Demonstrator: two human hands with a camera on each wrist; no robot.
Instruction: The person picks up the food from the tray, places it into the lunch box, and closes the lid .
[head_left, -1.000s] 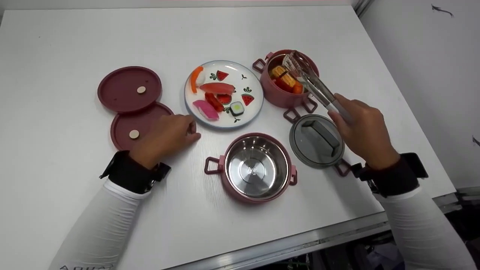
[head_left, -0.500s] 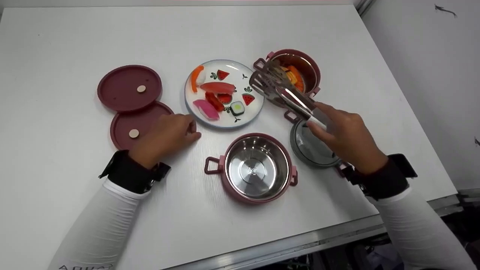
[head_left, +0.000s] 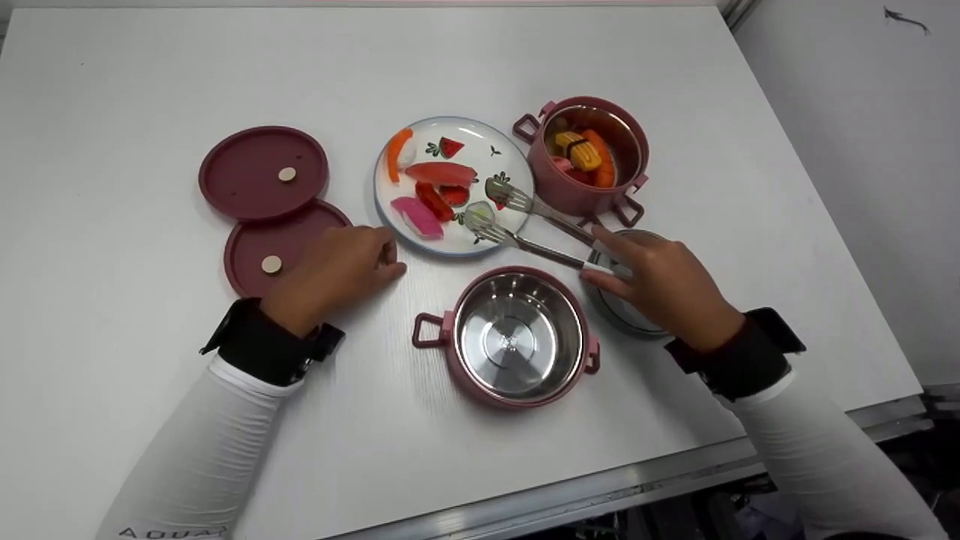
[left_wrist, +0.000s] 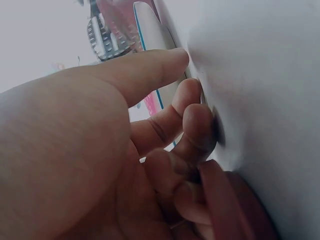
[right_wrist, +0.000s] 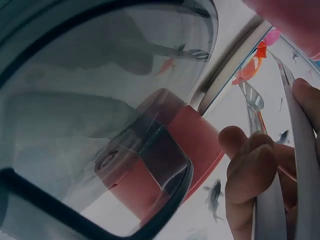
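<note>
Step in hand: I've got tongs (head_left: 525,225) in right hand (head_left: 660,289), fingers clamped on handles, tips apart over plate (head_left: 450,244) around the roll (head_left: 478,216). Next: squeeze, lift. Left hand (head_left: 337,274) fingers curled, idle beside plate.

Steel tongs (head_left: 525,225) gripped in the right hand (head_left: 664,289), their slotted tips spread either side of a green-centred sushi roll (head_left: 478,216) on the plate (head_left: 450,246)

Test bench: bare white table (head_left: 150,82), toy sushi (head_left: 439,174)
</note>
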